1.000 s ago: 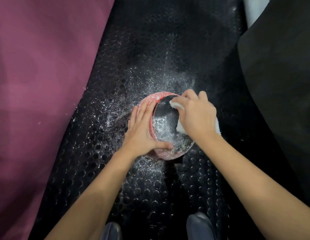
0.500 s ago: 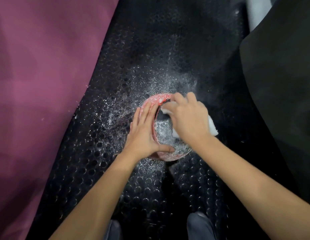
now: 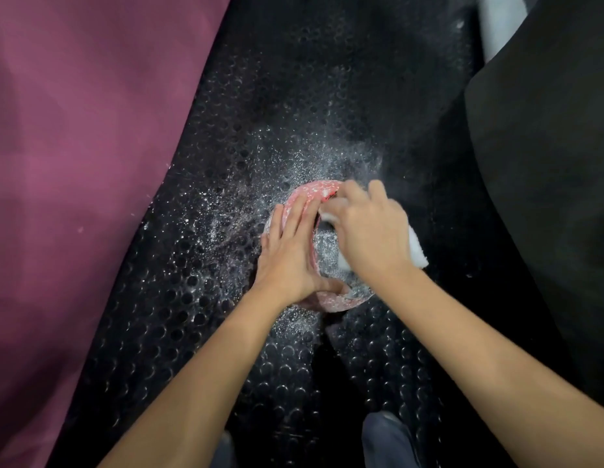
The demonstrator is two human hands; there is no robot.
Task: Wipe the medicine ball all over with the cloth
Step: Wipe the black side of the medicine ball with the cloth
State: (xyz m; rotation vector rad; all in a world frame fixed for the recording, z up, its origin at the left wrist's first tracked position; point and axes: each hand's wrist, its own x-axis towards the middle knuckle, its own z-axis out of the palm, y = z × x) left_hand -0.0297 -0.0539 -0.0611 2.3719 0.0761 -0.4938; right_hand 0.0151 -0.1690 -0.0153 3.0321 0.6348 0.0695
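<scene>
The medicine ball (image 3: 327,255), red and dark and dusted with white powder, sits on the black studded floor mat (image 3: 260,96) at the middle of the head view. My left hand (image 3: 293,255) lies on its left red side, fingers straight and thumb hooked round the near edge. My right hand (image 3: 371,231) grips a white cloth (image 3: 417,251) and presses it on the ball's upper right part. One end of the cloth sticks out to the right of my hand; most of it is hidden beneath my fingers.
White powder is scattered over the mat around and behind the ball. A purple mat (image 3: 74,163) lies along the left. A dark padded object (image 3: 547,163) fills the right side. My knees (image 3: 385,440) show at the bottom edge.
My right hand has slid the cloth across the ball toward its far left top. The left hand has kept its hold on the ball's left side.
</scene>
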